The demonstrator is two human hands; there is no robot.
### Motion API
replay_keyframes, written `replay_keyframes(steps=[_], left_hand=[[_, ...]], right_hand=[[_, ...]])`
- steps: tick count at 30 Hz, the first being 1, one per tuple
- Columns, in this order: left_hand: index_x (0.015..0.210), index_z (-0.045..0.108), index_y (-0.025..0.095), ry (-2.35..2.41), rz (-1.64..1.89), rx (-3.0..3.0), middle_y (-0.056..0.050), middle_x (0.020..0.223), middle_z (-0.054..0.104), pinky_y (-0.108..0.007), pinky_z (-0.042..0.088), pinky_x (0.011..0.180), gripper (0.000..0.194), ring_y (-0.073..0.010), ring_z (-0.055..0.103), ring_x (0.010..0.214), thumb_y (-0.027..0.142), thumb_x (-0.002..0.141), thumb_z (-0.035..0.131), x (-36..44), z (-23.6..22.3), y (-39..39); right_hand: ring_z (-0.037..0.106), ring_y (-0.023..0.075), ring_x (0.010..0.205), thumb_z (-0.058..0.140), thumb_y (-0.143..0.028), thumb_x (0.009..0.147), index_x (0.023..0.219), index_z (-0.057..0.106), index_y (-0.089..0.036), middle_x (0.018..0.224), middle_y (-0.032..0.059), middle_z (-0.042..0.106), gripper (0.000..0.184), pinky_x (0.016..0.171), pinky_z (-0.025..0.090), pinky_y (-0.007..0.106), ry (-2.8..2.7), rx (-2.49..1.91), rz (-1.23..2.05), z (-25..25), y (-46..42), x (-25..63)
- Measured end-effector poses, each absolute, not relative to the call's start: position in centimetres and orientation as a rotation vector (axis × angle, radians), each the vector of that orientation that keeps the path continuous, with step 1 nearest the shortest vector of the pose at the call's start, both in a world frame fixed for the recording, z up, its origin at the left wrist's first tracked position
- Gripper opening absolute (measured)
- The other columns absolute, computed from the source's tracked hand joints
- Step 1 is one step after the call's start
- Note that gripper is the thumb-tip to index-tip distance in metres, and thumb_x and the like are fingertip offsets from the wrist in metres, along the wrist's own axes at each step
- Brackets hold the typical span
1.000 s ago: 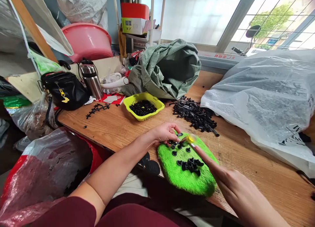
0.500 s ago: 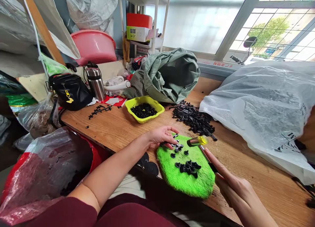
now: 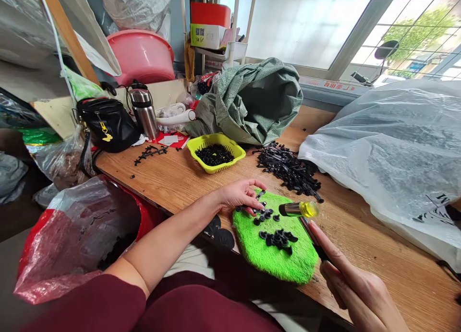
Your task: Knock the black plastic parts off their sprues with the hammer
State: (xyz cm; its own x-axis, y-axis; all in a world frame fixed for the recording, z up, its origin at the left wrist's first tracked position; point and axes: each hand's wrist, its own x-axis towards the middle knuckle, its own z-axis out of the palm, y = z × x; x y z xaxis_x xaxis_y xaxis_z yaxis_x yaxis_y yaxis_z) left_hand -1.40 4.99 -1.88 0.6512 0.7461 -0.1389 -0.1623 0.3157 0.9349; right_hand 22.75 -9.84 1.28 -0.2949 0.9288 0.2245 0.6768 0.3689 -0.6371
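Note:
My left hand (image 3: 239,195) rests at the far left of a bright green cloth pad (image 3: 291,265), its thumb and fingers closed round a small black plastic strip with round ends (image 3: 267,210). My right hand (image 3: 360,284) grips the dark handle of a small hammer (image 3: 293,208), index finger stretched along it. The hammer has a metal head with a translucent yellow face and is held above the pad's right part. Close to the left fingertips lie a few black pieces. A cluster of black plug-like pieces (image 3: 279,239) sits mid-pad.
Behind the pad are a yellow basket (image 3: 236,154) of small black parts and a pile of black strips (image 3: 288,169). A grey-green sack (image 3: 259,101) stands at the back. Clear plastic sheeting (image 3: 389,145) covers the right side. A red-edged bag (image 3: 82,226) hangs at the left.
The view has shifted slightly, so the scene sits a little further right and higher. The hammer head has moved slightly right and lower over the pad. My left hand stays at the black pieces.

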Motion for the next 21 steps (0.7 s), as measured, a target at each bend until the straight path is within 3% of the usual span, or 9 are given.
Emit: replay_keyframes(steps=[3, 5, 7, 9, 10, 13, 14, 18, 21], left_hand=[[0.104, 0.054, 0.015, 0.619, 0.662, 1.137, 0.011, 0.053, 0.049, -0.013, 0.042, 0.040, 0.056, -0.0032, 0.048, 0.039, 0.013, 0.056, 0.082, -1.5, -1.9, 5.0], [0.104, 0.054, 0.015, 0.607, 0.671, 1.152, 0.012, 0.053, 0.049, -0.013, 0.040, 0.040, 0.057, -0.0022, 0.045, 0.036, 0.015, 0.055, 0.083, -1.6, -1.9, 5.0], [0.105, 0.053, 0.016, 0.601, 0.682, 1.156, 0.012, 0.052, 0.049, -0.013, 0.039, 0.040, 0.058, -0.0025, 0.045, 0.036, 0.015, 0.055, 0.083, -1.7, -2.0, 5.1], [0.105, 0.054, 0.016, 0.614, 0.690, 1.160, 0.013, 0.052, 0.048, -0.014, 0.038, 0.040, 0.058, -0.0035, 0.047, 0.037, 0.015, 0.055, 0.082, -1.7, -2.0, 5.2], [0.105, 0.054, 0.016, 0.626, 0.694, 1.160, 0.013, 0.051, 0.047, -0.013, 0.038, 0.039, 0.057, -0.0037, 0.047, 0.037, 0.014, 0.055, 0.081, -1.7, -2.0, 5.2], [0.103, 0.055, 0.017, 0.658, 0.692, 1.161, 0.014, 0.050, 0.045, -0.012, 0.036, 0.040, 0.053, -0.0030, 0.047, 0.037, 0.011, 0.056, 0.079, -1.5, -2.1, 5.2], [0.103, 0.055, 0.017, 0.668, 0.693, 1.165, 0.014, 0.050, 0.044, -0.012, 0.036, 0.039, 0.052, -0.0032, 0.048, 0.037, 0.009, 0.056, 0.077, -1.4, -2.1, 5.2], [0.108, 0.052, 0.016, 0.708, 0.729, 1.180, 0.014, 0.050, 0.046, -0.013, 0.034, 0.037, 0.056, -0.0051, 0.050, 0.036, 0.007, 0.057, 0.074, -1.2, -2.1, 5.1], [0.109, 0.049, 0.016, 0.702, 0.731, 1.184, 0.015, 0.050, 0.045, -0.013, 0.034, 0.038, 0.059, -0.0054, 0.050, 0.035, 0.006, 0.057, 0.074, -1.2, -2.0, 5.1]], right_hand=[[0.048, 0.0256, 0.123, 0.035, -0.027, 0.099, 0.146, 0.034, -0.040, 0.138, -0.0030, 0.050, 0.049, 0.095, 0.045, 0.036, -2.162, -1.325, 0.504, 1.7, -9.8, 22.2], [0.057, 0.0231, 0.114, 0.032, -0.025, 0.099, 0.147, 0.033, -0.038, 0.133, -0.0001, 0.057, 0.049, 0.087, 0.049, 0.029, -2.240, -1.295, 0.445, 1.7, -9.7, 21.9], [0.070, 0.0190, 0.087, 0.030, -0.024, 0.100, 0.149, 0.029, -0.034, 0.109, 0.0025, 0.071, 0.051, 0.069, 0.054, 0.022, -2.331, -1.315, 0.408, 1.5, -9.6, 21.7], [0.070, 0.0168, 0.064, 0.029, -0.022, 0.099, 0.151, 0.026, -0.031, 0.085, 0.0014, 0.074, 0.052, 0.054, 0.051, 0.019, -2.417, -1.342, 0.367, 1.5, -9.5, 21.7], [0.070, 0.0172, 0.065, 0.029, -0.021, 0.099, 0.151, 0.026, -0.030, 0.086, 0.0019, 0.074, 0.053, 0.053, 0.051, 0.019, -2.439, -1.342, 0.331, 1.5, -9.5, 21.7], [0.067, 0.0213, 0.097, 0.031, -0.019, 0.098, 0.152, 0.023, -0.029, 0.120, 0.0063, 0.066, 0.055, 0.070, 0.053, 0.022, -2.376, -1.312, 0.173, 1.9, -9.7, 21.7], [0.066, 0.0215, 0.100, 0.032, -0.018, 0.098, 0.152, 0.021, -0.030, 0.123, 0.0059, 0.065, 0.056, 0.072, 0.053, 0.022, -2.368, -1.308, 0.146, 2.0, -9.7, 21.6], [0.071, 0.0185, 0.064, 0.029, -0.012, 0.095, 0.152, 0.019, -0.032, 0.092, -0.0014, 0.075, 0.061, 0.048, 0.051, 0.021, -2.510, -1.319, 0.184, 2.2, -9.7, 21.3], [0.070, 0.0218, 0.086, 0.028, -0.013, 0.096, 0.153, 0.019, -0.029, 0.112, 0.0034, 0.070, 0.060, 0.059, 0.054, 0.023, -2.446, -1.282, 0.132, 2.2, -9.7, 20.9]])
